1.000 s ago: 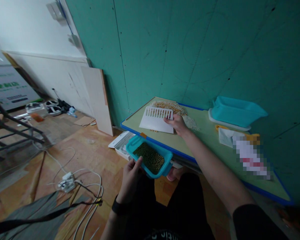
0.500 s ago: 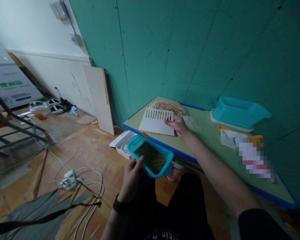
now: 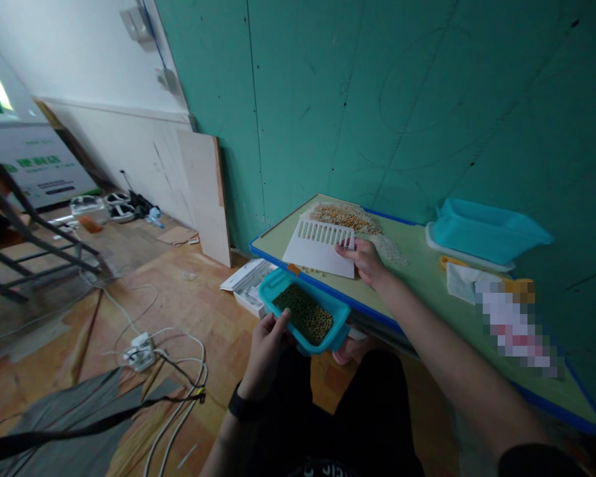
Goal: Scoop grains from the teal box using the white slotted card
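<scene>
**Beans in one hand, scraper in the other**

Seen from the head camera, a person in dark clothing works at a desk (image 3: 427,308) edged in blue, set against a green wall (image 3: 377,99). The left hand (image 3: 268,341), a black band on its wrist, grasps the near rim of a blue tub (image 3: 268,286) with the thumb over the top. Green beans (image 3: 302,311) cover the floor of the tub, which is held at the desk's front edge; whether the two touch cannot be told.

The right hand (image 3: 365,260) grips a white scraper (image 3: 318,257) by a corner of its slotted end, the wide solid edge turned toward the tub. A few pale grains (image 3: 314,271) lie between that edge and the desk's rim. Behind the scraper spreads a pile of yellowish beans (image 3: 345,215), with a patch of white grains (image 3: 391,250) just beside it.

Farther right, a second blue tub (image 3: 489,228) stands on a white lid (image 3: 434,240), near a blurred packet (image 3: 514,324). On the floor at left, a power strip (image 3: 140,352) sits among tangled cables.
</scene>
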### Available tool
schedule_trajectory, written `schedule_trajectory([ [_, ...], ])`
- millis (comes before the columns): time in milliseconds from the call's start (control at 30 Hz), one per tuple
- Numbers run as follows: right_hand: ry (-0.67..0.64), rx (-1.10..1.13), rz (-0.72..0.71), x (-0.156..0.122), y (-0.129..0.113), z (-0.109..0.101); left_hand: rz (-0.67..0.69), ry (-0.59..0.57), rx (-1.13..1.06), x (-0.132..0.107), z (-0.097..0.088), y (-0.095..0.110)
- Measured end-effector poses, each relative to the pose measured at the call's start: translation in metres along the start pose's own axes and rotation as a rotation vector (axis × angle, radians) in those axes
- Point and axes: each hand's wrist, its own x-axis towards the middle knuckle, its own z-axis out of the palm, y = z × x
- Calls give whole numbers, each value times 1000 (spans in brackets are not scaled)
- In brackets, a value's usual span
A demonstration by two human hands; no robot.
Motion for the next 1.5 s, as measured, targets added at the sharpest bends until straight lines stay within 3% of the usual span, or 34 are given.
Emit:
schedule_trajectory([
  [333,107,-112,11,-39,-3,-2,30,26,-10,9,6,-2],
  [567,165,40,42,-48,-9,-5,45,10,-24,10,6,-1],
  [700,321,-70,-127,-57,-18,-12,50,6,-20,10,6,0],
  [833,403,-536,-372,-94,-29,-3,51,0,-14,8,7,0],
  [900,367,-742,-450,-114,-29,10,45,-2,-8,7,7,1],
  [1000,202,-964,-552,-128,-20,34,43,-13,12,6,6,0],
  [1100,58,-1081,-754,-125,-10,54,57,-12,7,7,4,-3],
  [1200,4,-1227,-938,-120,-8,66,63,-8,2,8,3,-4],
  [1367,-49,-1461,-991,-125,-20,70,61,-27,41,8,2,-3],
  [1500,-18,-1504,-968,-131,-24,54,42,-23,24,8,1,-3],
])
